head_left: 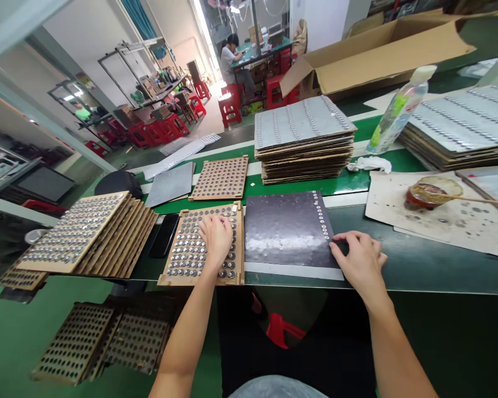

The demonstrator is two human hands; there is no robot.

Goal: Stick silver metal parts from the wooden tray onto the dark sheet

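Observation:
My left hand point(216, 239) is over a wooden tray point(239, 260) with rows of small round metal pieces, its fingers bent down and pressed together; what they hold, if anything, is hidden. To the right of the tray lies a dark flat sheet point(282, 226) with a column of small round pieces point(321, 218) along its right edge. My right hand point(359, 257) rests at that edge, below the column, thumb and forefinger curved towards each other near the lowest piece. Whether something small sits at those fingertips cannot be made out.
Behind the sheet stands a tall stack of boards point(305, 124). At the right are a bottle point(400, 110), a jar with a stick point(429, 193) and another stack point(465, 121). Several tilted trays point(78, 232) and a phone point(164, 236) lie left. A person point(231, 58) sits far back.

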